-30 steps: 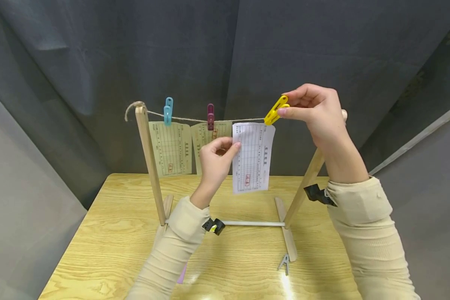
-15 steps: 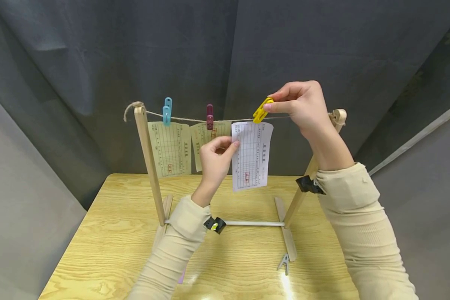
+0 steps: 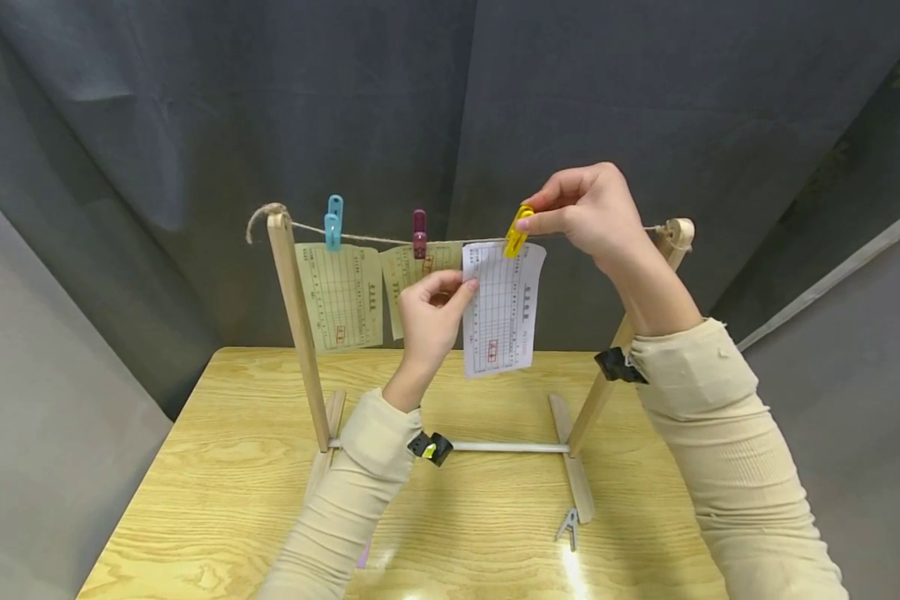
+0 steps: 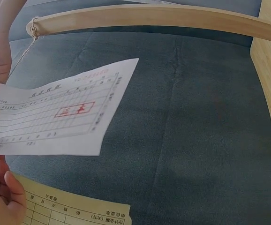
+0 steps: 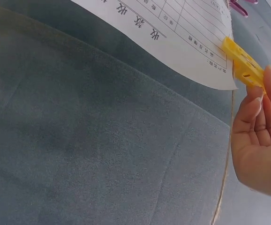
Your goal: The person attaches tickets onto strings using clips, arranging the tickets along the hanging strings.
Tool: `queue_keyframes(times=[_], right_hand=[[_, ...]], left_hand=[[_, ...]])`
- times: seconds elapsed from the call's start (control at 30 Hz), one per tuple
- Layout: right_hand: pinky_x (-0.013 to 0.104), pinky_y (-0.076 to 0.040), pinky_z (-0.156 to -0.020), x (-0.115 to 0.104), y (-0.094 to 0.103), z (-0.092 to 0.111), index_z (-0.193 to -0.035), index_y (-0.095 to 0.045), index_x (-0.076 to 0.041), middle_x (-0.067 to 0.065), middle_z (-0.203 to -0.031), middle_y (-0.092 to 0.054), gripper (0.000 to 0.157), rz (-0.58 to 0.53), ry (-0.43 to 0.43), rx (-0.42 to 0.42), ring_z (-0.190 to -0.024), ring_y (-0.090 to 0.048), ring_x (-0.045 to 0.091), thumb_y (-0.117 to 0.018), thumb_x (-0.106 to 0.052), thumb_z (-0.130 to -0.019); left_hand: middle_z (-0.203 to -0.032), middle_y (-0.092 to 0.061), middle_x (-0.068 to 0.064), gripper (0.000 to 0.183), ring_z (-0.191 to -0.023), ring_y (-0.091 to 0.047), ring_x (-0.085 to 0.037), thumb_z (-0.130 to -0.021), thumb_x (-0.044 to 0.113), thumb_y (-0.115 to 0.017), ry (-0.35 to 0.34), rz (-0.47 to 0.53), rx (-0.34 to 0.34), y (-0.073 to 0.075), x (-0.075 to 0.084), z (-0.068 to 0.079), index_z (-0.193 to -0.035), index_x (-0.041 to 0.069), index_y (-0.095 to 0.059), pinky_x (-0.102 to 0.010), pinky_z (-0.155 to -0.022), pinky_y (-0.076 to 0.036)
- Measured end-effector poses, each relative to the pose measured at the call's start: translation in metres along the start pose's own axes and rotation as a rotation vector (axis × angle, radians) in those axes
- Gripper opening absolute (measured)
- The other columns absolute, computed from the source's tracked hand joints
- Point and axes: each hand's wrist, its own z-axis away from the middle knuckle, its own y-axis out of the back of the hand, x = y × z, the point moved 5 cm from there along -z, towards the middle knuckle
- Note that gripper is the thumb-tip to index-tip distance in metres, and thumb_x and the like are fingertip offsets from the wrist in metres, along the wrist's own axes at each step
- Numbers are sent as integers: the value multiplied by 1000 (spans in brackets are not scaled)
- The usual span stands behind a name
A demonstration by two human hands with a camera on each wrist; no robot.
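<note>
My left hand (image 3: 432, 321) pinches the left edge of a white printed receipt (image 3: 501, 312), whose top lies along the twine line (image 3: 378, 240). At the receipt's top edge, right of its middle, my right hand (image 3: 596, 212) pinches a yellow clothespin (image 3: 517, 233). In the right wrist view the yellow clothespin (image 5: 243, 63) has its tip over the paper's edge and the twine. Left of the white receipt, a yellowish receipt (image 3: 341, 296) hangs under a blue clothespin (image 3: 333, 223). Another yellowish receipt (image 3: 392, 292), under a maroon clothespin (image 3: 419, 235), is partly hidden behind my left hand.
A wooden post (image 3: 300, 333) on the left and another post (image 3: 596, 392) on the right carry the twine. A white rod (image 3: 510, 447) joins their feet on the wooden table (image 3: 195, 467). A grey clothespin (image 3: 568, 527) lies by the right foot. Dark curtain stands behind.
My right hand has moved left and brought the yellow clothespin further left and down onto the receipt's top edge, turning it more upright. My left hand has stayed nearly still on the paper.
</note>
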Motion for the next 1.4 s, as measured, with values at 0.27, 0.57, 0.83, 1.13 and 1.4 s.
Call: queue_keyframes(times=[0.27, 0.57, 0.83, 1.13, 1.4], right_hand=[[22, -50, -67, 2, -2, 0, -76, -70, -2, 7, -77, -67, 5, 15, -16, -12, -75, -57, 22, -74, -1, -73], [22, -50, -64, 5, -3, 1, -88, -67, 7, 3, -77, -67, 21, 28, -35, -41, -70, -61, 18, -75, -1, -71], [21, -49, -64, 7, -5, 4, -95, -66, 6, 2, -77, -66, 25, 24, -19, -66, -68, -61, 15, -74, -1, -72], [20, -48, -66, 10, -6, 6, -105, -65, 2, 2, -85, -66, 33, 75, -8, -69, -74, -60, 14, -74, -8, -74], [19, -48, -67, 7, -6, 11, -110, -63, 3, 6, -93, -66, 38, 73, 0, -59, -76, -60, 13, -73, -8, -75]], left_hand=[[-77, -65, -19, 12, -60, -54, -9, -77, 2, -70, 15, 8, -4, 0, 0, 1, -81, -9, -66, -19, -54, -45], [-76, -65, -20, 13, -62, -54, -9, -77, 2, -70, 14, 9, -2, 0, 2, 0, -81, -9, -66, -19, -55, -45], [-75, -64, -19, 12, -63, -54, -7, -77, 1, -70, 21, 14, 3, 0, 1, 1, -82, -9, -66, -19, -55, -45], [-76, -64, -18, 14, -65, -55, -8, -76, 2, -71, 29, 5, 6, 3, 3, 2, -85, -8, -65, -20, -57, -45], [-78, -64, -18, 14, -66, -55, -11, -76, 1, -70, 13, 3, 0, 6, 3, 6, -85, -8, -64, -20, -56, -45]])
